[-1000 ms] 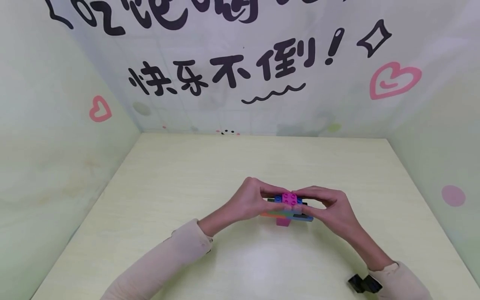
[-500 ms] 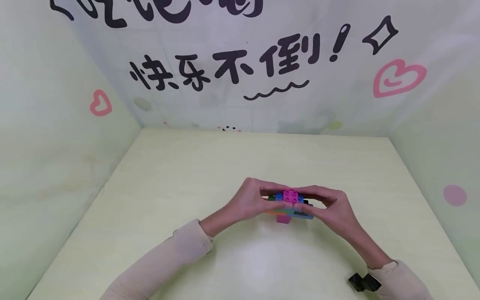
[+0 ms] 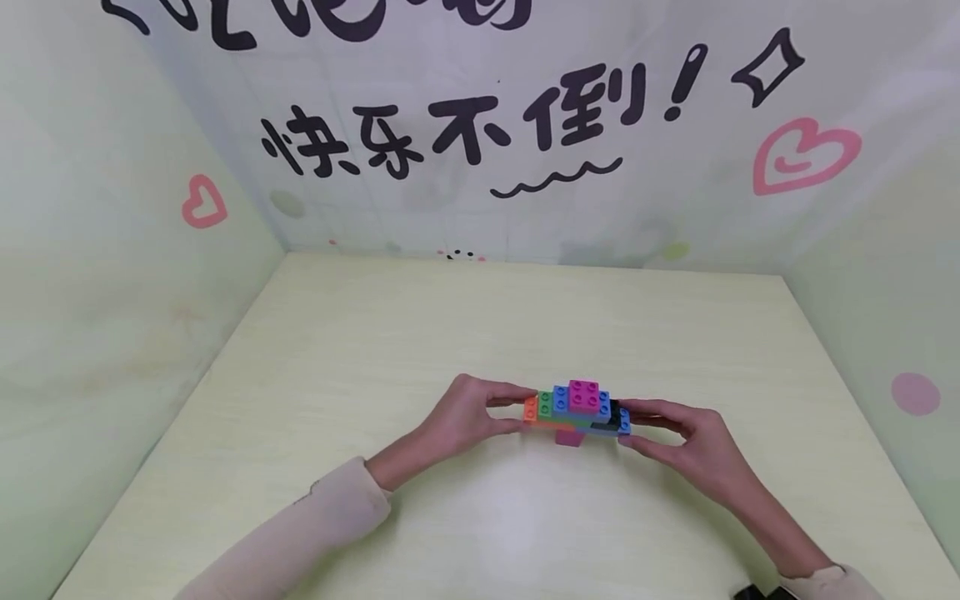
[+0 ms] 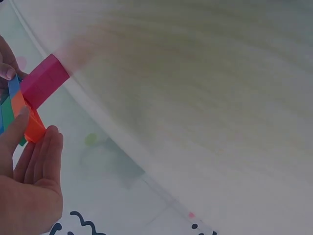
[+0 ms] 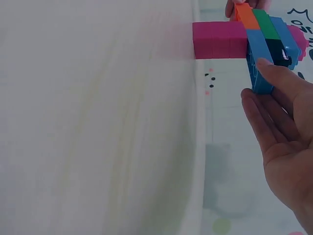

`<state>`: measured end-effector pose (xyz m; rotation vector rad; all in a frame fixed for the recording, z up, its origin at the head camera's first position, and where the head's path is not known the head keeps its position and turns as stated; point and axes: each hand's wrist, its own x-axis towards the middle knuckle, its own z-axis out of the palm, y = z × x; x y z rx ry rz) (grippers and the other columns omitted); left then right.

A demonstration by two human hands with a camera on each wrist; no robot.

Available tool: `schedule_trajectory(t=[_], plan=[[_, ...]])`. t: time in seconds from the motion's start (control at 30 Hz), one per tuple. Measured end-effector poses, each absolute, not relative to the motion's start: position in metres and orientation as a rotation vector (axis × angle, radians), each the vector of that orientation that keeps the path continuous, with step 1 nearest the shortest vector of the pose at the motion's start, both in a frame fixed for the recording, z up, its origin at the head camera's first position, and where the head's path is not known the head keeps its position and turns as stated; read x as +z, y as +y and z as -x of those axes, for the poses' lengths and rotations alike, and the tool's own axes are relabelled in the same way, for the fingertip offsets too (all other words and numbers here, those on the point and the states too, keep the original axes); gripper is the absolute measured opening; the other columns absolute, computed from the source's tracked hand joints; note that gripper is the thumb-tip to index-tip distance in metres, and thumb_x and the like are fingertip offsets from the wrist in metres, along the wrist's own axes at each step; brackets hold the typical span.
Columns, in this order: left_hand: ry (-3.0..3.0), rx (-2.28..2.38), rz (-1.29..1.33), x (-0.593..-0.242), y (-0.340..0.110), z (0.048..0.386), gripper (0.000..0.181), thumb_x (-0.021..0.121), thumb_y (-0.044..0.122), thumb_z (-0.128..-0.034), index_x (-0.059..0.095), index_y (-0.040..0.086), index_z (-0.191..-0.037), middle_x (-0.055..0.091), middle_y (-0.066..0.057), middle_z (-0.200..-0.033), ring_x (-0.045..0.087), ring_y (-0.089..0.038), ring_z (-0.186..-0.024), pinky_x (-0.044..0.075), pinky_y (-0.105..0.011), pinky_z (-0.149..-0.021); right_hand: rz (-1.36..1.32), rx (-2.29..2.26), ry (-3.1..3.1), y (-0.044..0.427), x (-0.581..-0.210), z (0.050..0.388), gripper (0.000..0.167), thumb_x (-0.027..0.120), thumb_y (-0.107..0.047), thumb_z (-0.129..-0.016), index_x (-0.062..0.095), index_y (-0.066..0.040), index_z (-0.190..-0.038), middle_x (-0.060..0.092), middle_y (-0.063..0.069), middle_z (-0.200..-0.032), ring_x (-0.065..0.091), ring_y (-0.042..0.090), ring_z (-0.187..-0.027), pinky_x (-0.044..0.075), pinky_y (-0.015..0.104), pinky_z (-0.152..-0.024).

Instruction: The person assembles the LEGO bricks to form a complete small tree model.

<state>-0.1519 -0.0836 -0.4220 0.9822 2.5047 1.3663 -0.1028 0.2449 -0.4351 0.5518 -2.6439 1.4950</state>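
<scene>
A tree-like stack of toy building bricks stands on the table, right of centre in the head view. Its pink column (image 5: pixel 220 39) carries a wide layer with an orange brick (image 3: pixel 531 410) at the left end and a blue brick (image 3: pixel 625 422) at the right end. Narrower green (image 3: pixel 545 405), black and blue layers rise above, topped by a pink brick (image 3: pixel 583 397). My left hand (image 3: pixel 459 421) pinches the orange end between thumb and fingers. On the other side, my right hand (image 3: pixel 693 442) pinches the blue end, thumb at the near face.
The pale table (image 3: pixel 420 325) is bounded by printed cloth walls at the back (image 3: pixel 375 221) and both sides. A black object (image 3: pixel 750 593) shows beside the right cuff at the bottom edge.
Both hands have let go of the upper bricks around the pink top and moved apart and lower, to the stack's two ends. The upper bricks are now uncovered. The head view has shifted slightly.
</scene>
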Motion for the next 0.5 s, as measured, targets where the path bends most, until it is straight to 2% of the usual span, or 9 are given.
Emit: schedule_trajectory(t=[0.1, 0.3, 0.4, 0.5], plan=[[2.479, 1.409, -0.955, -0.422, -0.084, 0.151, 0.041, 0.084, 0.006, -0.0769, 0.073, 0.008, -0.116, 0.071, -0.001, -0.112, 0.068, -0.016, -0.101, 0.054, -0.028, -0.082, -0.544, 1.530, -2.615, 0.243, -0.434, 0.102, 0.041, 0.083, -0.014, -0.079, 0.072, -0.019, -0.118, 0.072, -0.002, -0.109, 0.067, 0.013, -0.101, 0.055, 0.032, -0.082], [2.246, 1.736, -0.709, -0.398, -0.088, 0.160, 0.042, 0.081, 0.015, -0.0812, 0.070, 0.011, -0.122, 0.071, 0.002, -0.112, 0.069, -0.015, -0.100, 0.055, -0.028, -0.079, -0.391, 1.892, -2.503, 0.240, -0.413, 0.111, 0.039, 0.077, -0.011, -0.086, 0.068, -0.006, -0.124, 0.071, 0.009, -0.112, 0.070, 0.023, -0.097, 0.055, 0.033, -0.080], [2.287, 1.821, -0.718, -0.387, -0.087, 0.171, 0.041, 0.081, 0.012, -0.0807, 0.071, 0.011, -0.120, 0.072, 0.001, -0.109, 0.070, -0.015, -0.097, 0.056, -0.029, -0.078, -0.259, 2.051, -2.471, 0.238, -0.403, 0.127, 0.039, 0.072, -0.016, -0.091, 0.065, -0.004, -0.127, 0.071, 0.013, -0.110, 0.068, 0.030, -0.099, 0.053, 0.030, -0.086], [2.456, 1.727, -0.763, -0.389, -0.083, 0.180, 0.036, 0.082, 0.011, -0.0793, 0.074, 0.008, -0.114, 0.073, 0.000, -0.104, 0.071, -0.012, -0.090, 0.056, -0.025, -0.075, -0.201, 2.097, -2.531, 0.237, -0.405, 0.140, 0.042, 0.072, -0.024, -0.091, 0.065, -0.005, -0.128, 0.072, 0.013, -0.108, 0.067, 0.034, -0.102, 0.051, 0.026, -0.090]])
